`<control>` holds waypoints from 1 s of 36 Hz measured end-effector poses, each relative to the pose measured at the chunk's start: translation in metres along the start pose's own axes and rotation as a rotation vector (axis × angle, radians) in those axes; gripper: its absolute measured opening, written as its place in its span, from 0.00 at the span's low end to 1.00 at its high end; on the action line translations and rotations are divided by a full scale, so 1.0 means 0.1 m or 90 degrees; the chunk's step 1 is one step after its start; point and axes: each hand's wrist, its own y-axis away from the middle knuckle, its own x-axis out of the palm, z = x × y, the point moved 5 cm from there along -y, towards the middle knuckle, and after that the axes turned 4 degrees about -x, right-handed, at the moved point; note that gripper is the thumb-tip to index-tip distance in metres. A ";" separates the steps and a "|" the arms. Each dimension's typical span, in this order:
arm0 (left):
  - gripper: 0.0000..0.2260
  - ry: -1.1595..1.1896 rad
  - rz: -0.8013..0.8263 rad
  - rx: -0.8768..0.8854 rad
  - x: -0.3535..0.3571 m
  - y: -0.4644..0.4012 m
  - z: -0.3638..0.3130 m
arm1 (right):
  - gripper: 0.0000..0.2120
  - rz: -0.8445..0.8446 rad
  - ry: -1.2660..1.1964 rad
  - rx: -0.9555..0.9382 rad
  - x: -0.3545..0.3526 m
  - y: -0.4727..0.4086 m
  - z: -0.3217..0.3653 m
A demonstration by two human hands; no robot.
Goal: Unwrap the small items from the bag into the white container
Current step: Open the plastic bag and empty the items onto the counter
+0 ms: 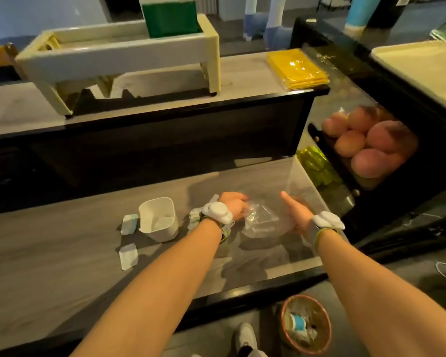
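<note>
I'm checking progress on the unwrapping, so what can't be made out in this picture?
Head view only:
- Clear bag: contents lost in glare and crumpled plastic.
- Left hand: fingertips hidden behind the bag.
- White container: too blurred to tell what is inside.
- Small packets: blurred, markings unreadable.

Shop counter (165, 104), bagged fruit (371, 143)

I have both bare forearms reaching forward, each with a white band at the wrist. My left hand (233, 204) lies knuckles up, fingers curled at the far end, pinching something as far as the blur shows. My right hand (295, 212) stands on edge, thumb pointing far, fingers curved inward.
</note>
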 end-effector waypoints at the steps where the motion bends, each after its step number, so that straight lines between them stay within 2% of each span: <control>1: 0.16 -0.022 0.008 0.002 0.13 -0.05 0.02 | 0.33 0.015 -0.013 0.014 -0.05 -0.04 -0.09; 3: 0.16 -0.038 0.019 -0.007 0.41 -0.16 0.07 | 0.32 -0.010 -0.015 -0.011 -0.21 -0.13 -0.20; 6: 0.13 -0.035 0.016 -0.026 0.62 -0.34 0.15 | 0.27 -0.076 0.069 -0.107 -0.42 -0.27 -0.21; 8: 0.16 -0.084 0.019 -0.006 0.63 -0.37 0.19 | 0.25 -0.096 0.119 -0.164 -0.47 -0.29 -0.17; 12: 0.22 -0.199 0.035 0.020 0.76 -0.33 0.20 | 0.28 -0.058 0.273 -0.137 -0.61 -0.39 -0.23; 15: 0.22 -0.293 0.080 -0.026 0.81 -0.40 0.32 | 0.24 0.031 0.375 -0.091 -0.58 -0.39 -0.27; 17: 0.21 -0.310 0.083 -0.040 0.86 -0.44 0.35 | 0.27 0.052 0.408 -0.043 -0.54 -0.38 -0.28; 19: 0.21 -0.266 0.063 -0.024 0.87 -0.37 0.29 | 0.26 0.007 0.428 -0.014 -0.52 -0.36 -0.24; 21: 0.21 -0.244 0.042 -0.004 0.85 -0.34 0.23 | 0.22 -0.048 0.436 -0.035 -0.48 -0.34 -0.14; 28: 0.15 -0.267 0.030 0.047 0.66 -0.22 0.08 | 0.18 -0.133 0.518 -0.107 -0.29 -0.24 0.19; 32: 0.12 -0.265 0.022 0.077 0.45 -0.07 -0.04 | 0.18 -0.128 0.465 -0.138 -0.08 -0.17 0.35; 36: 0.09 -0.229 0.010 0.115 0.02 0.08 -0.14 | 0.17 -0.081 0.413 -0.171 0.34 0.03 0.60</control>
